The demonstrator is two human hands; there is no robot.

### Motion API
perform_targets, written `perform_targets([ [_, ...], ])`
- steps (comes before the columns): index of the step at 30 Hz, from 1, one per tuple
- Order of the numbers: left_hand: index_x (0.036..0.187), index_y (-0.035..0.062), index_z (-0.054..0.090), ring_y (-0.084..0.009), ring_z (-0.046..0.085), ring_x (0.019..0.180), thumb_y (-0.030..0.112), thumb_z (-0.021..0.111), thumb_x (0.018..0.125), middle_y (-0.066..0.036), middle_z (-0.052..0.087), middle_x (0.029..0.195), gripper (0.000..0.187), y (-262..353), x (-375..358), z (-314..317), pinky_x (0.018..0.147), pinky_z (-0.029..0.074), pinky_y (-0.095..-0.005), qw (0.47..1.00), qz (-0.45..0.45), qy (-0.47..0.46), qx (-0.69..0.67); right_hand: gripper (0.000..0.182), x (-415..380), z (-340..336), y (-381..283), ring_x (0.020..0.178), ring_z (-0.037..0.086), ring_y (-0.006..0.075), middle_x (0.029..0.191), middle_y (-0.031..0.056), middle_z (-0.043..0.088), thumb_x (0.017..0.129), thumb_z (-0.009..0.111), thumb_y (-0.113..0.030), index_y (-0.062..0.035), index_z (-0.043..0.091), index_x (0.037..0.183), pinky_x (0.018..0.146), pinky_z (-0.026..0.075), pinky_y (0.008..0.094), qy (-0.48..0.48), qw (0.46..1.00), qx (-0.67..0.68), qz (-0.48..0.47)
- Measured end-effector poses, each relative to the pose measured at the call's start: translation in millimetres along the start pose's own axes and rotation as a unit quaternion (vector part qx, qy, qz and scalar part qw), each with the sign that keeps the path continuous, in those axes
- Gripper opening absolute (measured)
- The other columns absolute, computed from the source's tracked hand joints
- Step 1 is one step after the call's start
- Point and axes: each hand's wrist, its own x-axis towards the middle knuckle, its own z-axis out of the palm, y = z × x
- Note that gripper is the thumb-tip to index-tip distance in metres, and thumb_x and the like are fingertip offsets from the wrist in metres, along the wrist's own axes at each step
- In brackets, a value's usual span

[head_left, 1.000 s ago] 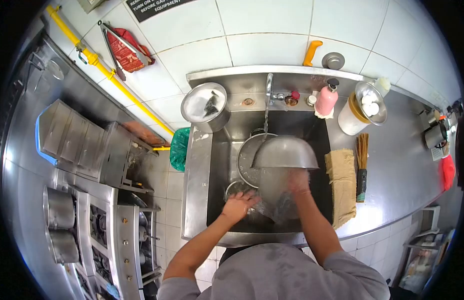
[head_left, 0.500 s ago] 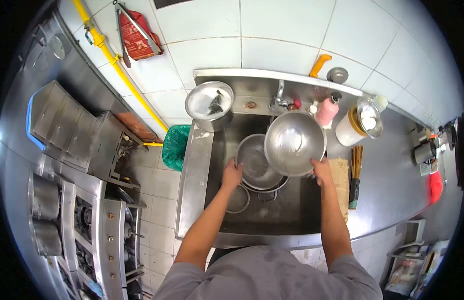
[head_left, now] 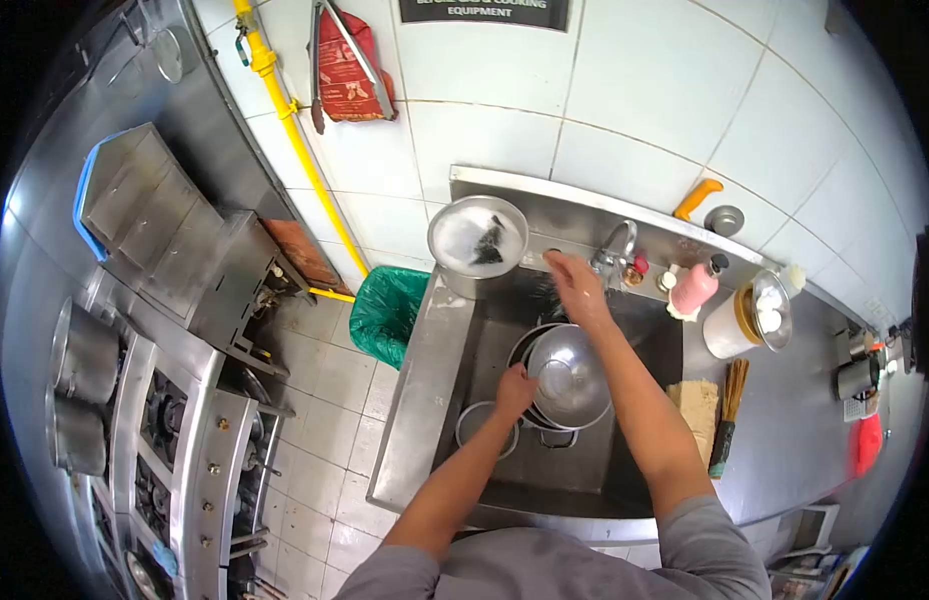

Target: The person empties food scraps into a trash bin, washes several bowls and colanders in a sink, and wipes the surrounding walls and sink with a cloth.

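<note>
A shiny metal bowl [head_left: 572,375] lies on top of other round metal vessels in the sink [head_left: 544,480]. My left hand [head_left: 517,390] grips the bowl's left rim. Above the back of the sink, my right hand [head_left: 576,285] is raised, empty, with its fingers apart, between the soapy pot and the tap [head_left: 616,250]. That pot [head_left: 477,238] stands at the sink's back left corner, with suds and a dark scrubber [head_left: 489,243] in it. A thin metal ring [head_left: 487,430] rests on the sink floor beside my left hand.
Right of the tap stand a pink bottle [head_left: 695,288] and a white container [head_left: 731,325] topped by a bowl of white items. A stick brush [head_left: 729,415] lies on the right counter. A green-lined bin [head_left: 387,315] and a stove [head_left: 174,440] are at the left.
The shiny bowl has gone down onto the stacked vessels. My right hand has let go of it and moved up and left toward the soapy pot. The view has shifted.
</note>
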Motion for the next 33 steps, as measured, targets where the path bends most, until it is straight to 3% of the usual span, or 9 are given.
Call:
perform_targets([
  [5,0.073,-0.0047,0.049,-0.0358,0.059,0.064,0.016,0.062,0.074,-0.022,0.054,0.066,0.024,-8,3,3,0.06,0.043,-0.0467,0.992,0.085,0.069,0.059,0.054,97,88,-27,0.122,0.051,0.0359,0.133,0.0226,0.051,0.083,0.068,-0.014,-0.0087,0.05,0.134,0.101,0.042,0.0408,-0.107,0.976,-0.052,-0.182],
  [8,0.073,-0.0043,0.053,-0.0411,0.058,0.069,0.015,0.061,0.075,-0.026,0.056,0.071,0.021,-9,1,-1,0.062,0.044,-0.0479,0.993,0.084,0.084,0.02,0.084,117,119,-45,0.128,0.046,0.0401,0.147,0.0323,0.028,0.069,0.077,-0.026,-0.0218,0.04,0.144,0.103,0.042,0.043,-0.285,0.921,-0.266,0.001],
  [11,0.085,-0.0015,0.058,-0.0356,0.062,0.07,0.012,0.059,0.075,-0.023,0.062,0.08,0.016,12,-11,-19,0.06,0.049,-0.0443,1.0,-0.007,0.025,0.005,0.08,146,212,99,0.12,0.053,0.0403,0.143,0.0282,0.039,0.069,0.076,-0.022,-0.021,0.043,0.142,0.099,0.045,0.044,-0.234,0.927,-0.282,-0.076],
  [13,0.11,0.0008,0.055,-0.0253,0.063,0.071,0.008,0.057,0.079,-0.017,0.064,0.094,0.032,21,-15,-18,0.054,0.051,-0.037,0.956,-0.134,0.068,-0.251,0.069,141,150,22,0.112,0.058,0.0396,0.131,0.0241,0.054,0.069,0.073,-0.014,-0.0172,0.051,0.134,0.095,0.047,0.0436,-0.319,0.909,-0.264,-0.044],
  [16,0.132,0.0048,0.042,-0.022,0.064,0.076,0.006,0.055,0.082,-0.015,0.061,0.107,0.051,29,-13,-28,0.052,0.052,-0.032,0.954,-0.066,-0.011,-0.294,0.049,138,128,20,0.098,0.062,0.0339,0.107,0.0178,0.066,0.071,0.071,-0.004,-0.0058,0.062,0.119,0.088,0.047,0.0366,-0.079,0.996,-0.014,0.039],
  [22,0.138,0.0107,0.038,-0.0273,0.063,0.097,0.004,0.047,0.086,-0.014,0.058,0.117,0.053,68,-3,-34,0.059,0.058,-0.04,0.922,-0.167,-0.062,-0.344,0.046,86,12,-15,0.101,0.059,0.0363,0.11,0.0195,0.062,0.076,0.07,-0.003,-0.0026,0.057,0.12,0.088,0.047,0.0392,0.006,0.923,0.366,0.116],
  [26,0.132,0.0105,0.041,-0.0275,0.065,0.088,0.003,0.045,0.087,-0.013,0.06,0.113,0.045,64,7,-13,0.054,0.057,-0.0391,0.917,-0.138,-0.067,-0.367,0.06,-15,10,54,0.122,0.046,0.0394,0.137,0.0231,0.044,0.072,0.076,-0.008,-0.0035,0.049,0.126,0.101,0.039,0.0451,0.134,0.986,-0.095,-0.039],
  [30,0.127,0.0106,0.044,-0.0273,0.066,0.076,0.004,0.046,0.085,-0.013,0.062,0.105,0.042,68,2,16,0.049,0.055,-0.0394,0.943,-0.116,-0.057,-0.308,0.064,-122,49,102,0.135,0.031,0.0458,0.146,0.0276,0.033,0.08,0.072,-0.035,-0.0066,0.05,0.133,0.114,0.022,0.0507,-0.143,0.958,-0.225,0.107],
  [33,0.127,0.0107,0.044,-0.0274,0.065,0.073,0.003,0.045,0.084,-0.013,0.062,0.102,0.044,56,-8,19,0.047,0.053,-0.0396,0.938,-0.128,-0.054,-0.317,0.035,-141,29,85,0.116,0.049,0.0379,0.125,0.0152,0.049,0.081,0.069,-0.029,-0.0058,0.065,0.108,0.104,0.037,0.045,-0.324,0.928,-0.1,0.153],
])
